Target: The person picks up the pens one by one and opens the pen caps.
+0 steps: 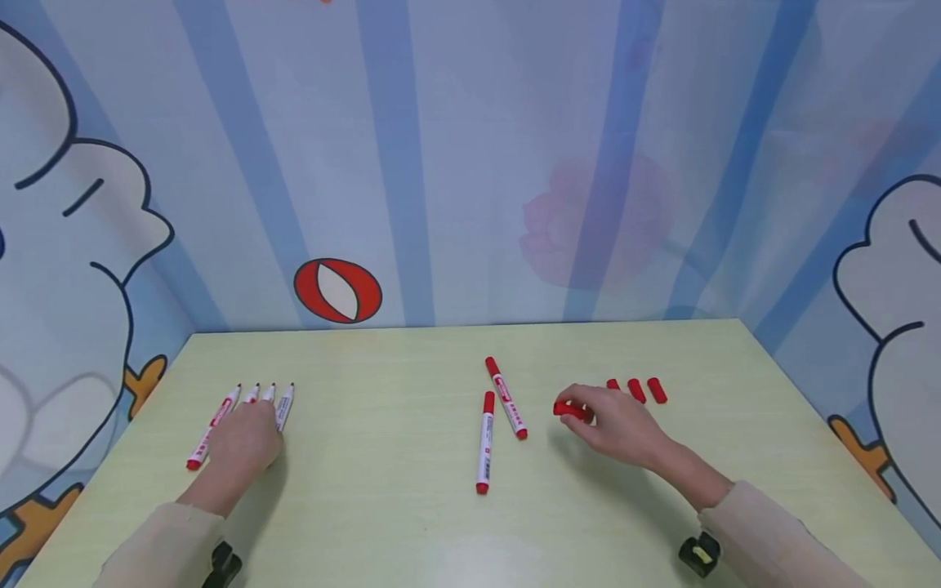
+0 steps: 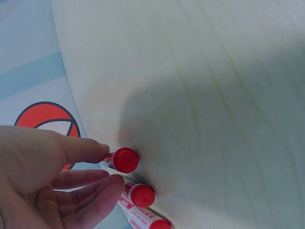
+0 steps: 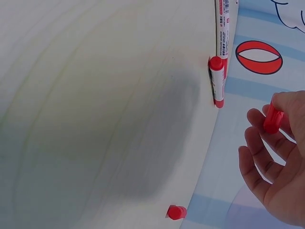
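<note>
At the table's left side lies a row of several uncapped red-and-white markers, with my left hand (image 1: pixel 246 437) over it. The thumb and fingers of that hand pinch the rightmost marker (image 1: pixel 285 404), whose red end (image 2: pixel 126 160) shows in the left wrist view. The leftmost marker (image 1: pixel 215 426) lies beside the hand with its tip pointing away. My right hand (image 1: pixel 619 425) holds a red marker cap (image 3: pixel 273 119) between thumb and fingertips, raised over the right part of the table. The other fingers of this hand are loosely bent.
Two capped red markers, one upper (image 1: pixel 507 400) and one lower (image 1: pixel 485 445), lie mid-table. Behind the right hand is a row of three loose red caps (image 1: pixel 657 390). The pale wooden table (image 1: pixel 382 506) ends at a printed blue curtain (image 1: pixel 470 163).
</note>
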Tool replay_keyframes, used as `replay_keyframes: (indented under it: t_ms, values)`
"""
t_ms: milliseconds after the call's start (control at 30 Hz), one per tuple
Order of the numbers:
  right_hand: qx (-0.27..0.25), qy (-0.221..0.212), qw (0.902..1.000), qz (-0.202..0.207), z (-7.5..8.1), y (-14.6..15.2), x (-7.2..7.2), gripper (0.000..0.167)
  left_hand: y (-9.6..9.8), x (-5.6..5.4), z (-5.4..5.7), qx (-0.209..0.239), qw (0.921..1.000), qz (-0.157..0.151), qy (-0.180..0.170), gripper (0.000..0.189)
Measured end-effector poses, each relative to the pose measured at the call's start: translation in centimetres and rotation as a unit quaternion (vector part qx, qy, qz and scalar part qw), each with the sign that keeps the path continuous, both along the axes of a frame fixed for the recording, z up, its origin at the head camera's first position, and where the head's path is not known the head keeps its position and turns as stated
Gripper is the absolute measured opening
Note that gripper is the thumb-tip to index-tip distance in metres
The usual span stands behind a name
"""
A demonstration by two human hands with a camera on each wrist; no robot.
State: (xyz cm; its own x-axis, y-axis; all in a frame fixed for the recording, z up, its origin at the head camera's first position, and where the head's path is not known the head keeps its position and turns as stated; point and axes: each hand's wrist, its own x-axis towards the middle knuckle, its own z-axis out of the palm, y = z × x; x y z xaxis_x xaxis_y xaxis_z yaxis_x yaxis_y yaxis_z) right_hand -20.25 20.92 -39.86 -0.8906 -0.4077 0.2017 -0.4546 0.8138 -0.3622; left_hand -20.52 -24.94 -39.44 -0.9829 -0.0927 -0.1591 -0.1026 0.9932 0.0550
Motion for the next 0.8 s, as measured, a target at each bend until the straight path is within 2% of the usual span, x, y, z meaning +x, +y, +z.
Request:
replay_keyframes:
  t_ms: [567,800]
  values:
    - [-0.008,0.015,0.9998,-0.005,0.2,0.6,0.0,0.024,0.1,-0.1,-0.1,0.001,1.0,0.005,-0.005,0.025]
    - [-0.016,0.054,0.9984,-0.007,0.5,1.4,-0.4,0.02,0.0,-0.2,0.1,0.012,0.9999,0.007,-0.006,0.03]
